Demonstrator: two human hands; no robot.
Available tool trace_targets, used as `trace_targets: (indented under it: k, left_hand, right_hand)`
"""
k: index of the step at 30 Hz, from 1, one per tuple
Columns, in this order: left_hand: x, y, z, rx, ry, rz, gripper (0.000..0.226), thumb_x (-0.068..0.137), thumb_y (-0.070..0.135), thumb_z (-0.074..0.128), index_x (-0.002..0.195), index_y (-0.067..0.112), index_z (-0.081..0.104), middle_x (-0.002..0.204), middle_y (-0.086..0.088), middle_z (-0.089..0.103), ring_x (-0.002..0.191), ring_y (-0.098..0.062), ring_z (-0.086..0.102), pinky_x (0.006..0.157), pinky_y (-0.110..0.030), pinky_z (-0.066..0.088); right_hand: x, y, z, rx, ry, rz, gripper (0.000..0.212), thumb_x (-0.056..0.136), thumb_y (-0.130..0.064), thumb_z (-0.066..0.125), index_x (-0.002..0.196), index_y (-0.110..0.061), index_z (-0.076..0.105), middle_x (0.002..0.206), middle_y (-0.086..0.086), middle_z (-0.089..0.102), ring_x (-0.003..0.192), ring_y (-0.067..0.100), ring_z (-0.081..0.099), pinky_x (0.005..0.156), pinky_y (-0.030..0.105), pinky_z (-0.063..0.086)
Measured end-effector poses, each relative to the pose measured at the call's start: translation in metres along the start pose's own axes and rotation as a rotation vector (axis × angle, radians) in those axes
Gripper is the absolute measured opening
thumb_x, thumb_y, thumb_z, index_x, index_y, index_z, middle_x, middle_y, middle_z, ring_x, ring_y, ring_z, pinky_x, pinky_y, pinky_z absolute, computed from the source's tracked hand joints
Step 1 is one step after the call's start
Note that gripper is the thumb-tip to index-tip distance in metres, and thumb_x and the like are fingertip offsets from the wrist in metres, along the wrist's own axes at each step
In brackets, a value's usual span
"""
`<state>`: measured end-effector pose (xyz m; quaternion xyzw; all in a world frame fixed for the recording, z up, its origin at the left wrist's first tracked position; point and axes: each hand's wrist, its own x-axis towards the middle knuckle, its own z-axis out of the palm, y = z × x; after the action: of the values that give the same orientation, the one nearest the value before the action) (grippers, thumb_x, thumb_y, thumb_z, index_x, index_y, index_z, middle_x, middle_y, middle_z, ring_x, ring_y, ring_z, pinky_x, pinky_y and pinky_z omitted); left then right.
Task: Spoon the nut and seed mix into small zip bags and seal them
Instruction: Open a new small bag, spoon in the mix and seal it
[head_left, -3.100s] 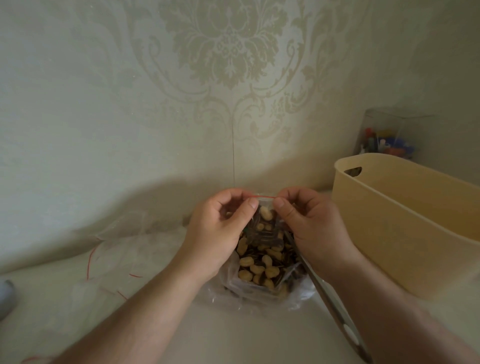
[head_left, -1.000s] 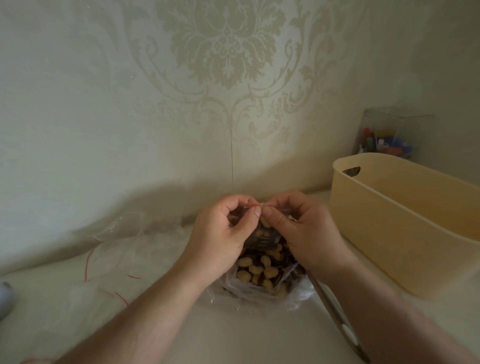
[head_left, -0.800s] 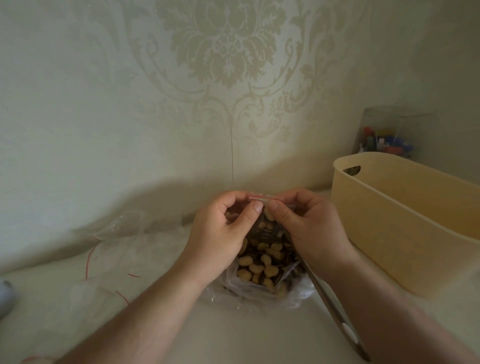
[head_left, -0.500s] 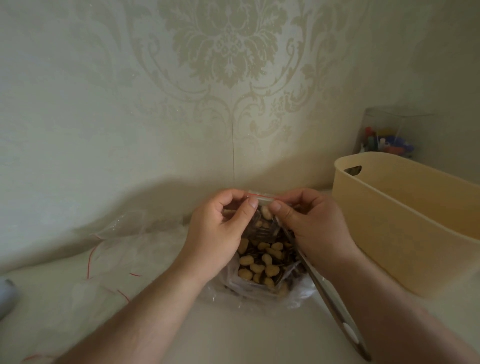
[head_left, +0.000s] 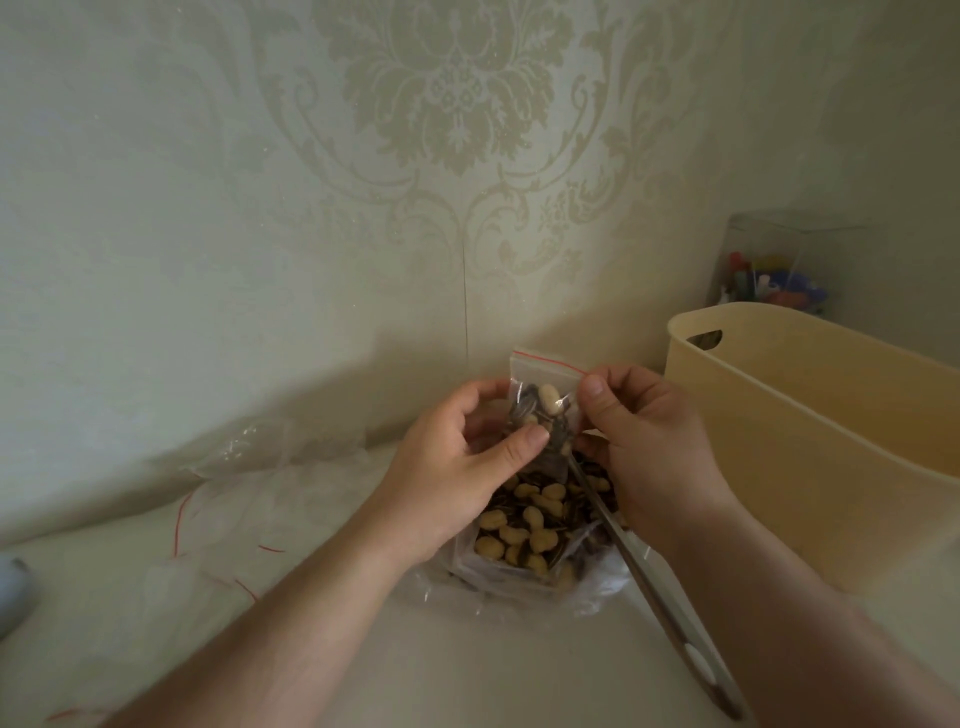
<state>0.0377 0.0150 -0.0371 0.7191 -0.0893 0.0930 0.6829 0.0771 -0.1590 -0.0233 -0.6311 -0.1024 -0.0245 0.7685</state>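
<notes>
Hands meet above the open bag of nut and seed mix (head_left: 535, 525): left hand (head_left: 457, 467) and right hand (head_left: 644, 441) each pinch a side of the small zip bag (head_left: 543, 387), upright between them, thumbs forward, fingers curled behind. A spoon (head_left: 649, 577) leans in the mix.

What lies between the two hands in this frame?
In the head view, a small zip bag partly filled with nuts and seeds: the left hand holds its left side, and the right hand pinches its right edge.
</notes>
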Motion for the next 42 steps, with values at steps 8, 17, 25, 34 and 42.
trace_targets:
  k: [8, 17, 25, 34, 42]
  left_hand:
    - [0.000, 0.003, -0.005, 0.110, 0.094, 0.051, 0.040, 0.080, 0.009, 0.088, 0.110, 0.032, 0.072, 0.106, 0.014, 0.079, 0.102, -0.005, 0.074, 0.091, -0.026, 0.057]
    - [0.005, -0.005, -0.012, 0.494, 0.369, 0.403, 0.055, 0.076, -0.007, 0.083, 0.100, 0.042, 0.077, 0.116, 0.005, 0.055, 0.112, -0.010, 0.062, 0.096, -0.021, 0.051]
    - [0.006, 0.005, -0.003, -0.227, 0.226, 0.010, 0.058, 0.094, -0.019, 0.043, 0.133, 0.020, 0.059, 0.120, -0.014, 0.070, 0.104, -0.023, 0.074, 0.087, -0.033, 0.060]
    - [0.004, -0.002, 0.000, -0.083, 0.143, -0.032, 0.017, 0.095, 0.027, 0.075, 0.110, 0.022, 0.079, 0.110, -0.005, 0.079, 0.109, -0.024, 0.074, 0.105, -0.049, 0.055]
    - [0.003, -0.002, -0.002, -0.156, 0.074, -0.033, 0.027, 0.087, 0.034, 0.082, 0.108, 0.020, 0.073, 0.112, -0.011, 0.076, 0.109, -0.028, 0.072, 0.097, -0.039, 0.058]
  right_hand:
    - [0.000, -0.001, -0.001, 0.034, -0.013, 0.057, 0.011, 0.103, -0.013, 0.061, 0.098, -0.015, 0.071, 0.087, 0.002, 0.072, 0.075, 0.013, 0.064, 0.068, 0.025, 0.053]
    - [-0.004, 0.000, 0.005, 0.105, -0.265, 0.376, 0.045, 0.101, -0.045, 0.059, 0.117, -0.005, 0.073, 0.102, 0.019, 0.073, 0.083, 0.028, 0.069, 0.071, 0.033, 0.060]
    - [0.000, 0.006, 0.003, 0.182, -0.216, 0.241, 0.030, 0.098, -0.006, 0.065, 0.128, -0.007, 0.068, 0.114, 0.017, 0.077, 0.090, 0.023, 0.074, 0.071, 0.028, 0.061]
    - [-0.005, 0.003, 0.004, 0.090, -0.314, 0.164, 0.028, 0.097, -0.010, 0.067, 0.125, -0.009, 0.070, 0.112, 0.013, 0.078, 0.100, 0.026, 0.076, 0.077, 0.025, 0.059]
    - [-0.003, 0.010, 0.004, 0.040, -0.234, 0.105, 0.018, 0.097, -0.017, 0.069, 0.110, -0.006, 0.076, 0.106, 0.022, 0.077, 0.100, 0.042, 0.075, 0.097, 0.061, 0.057]
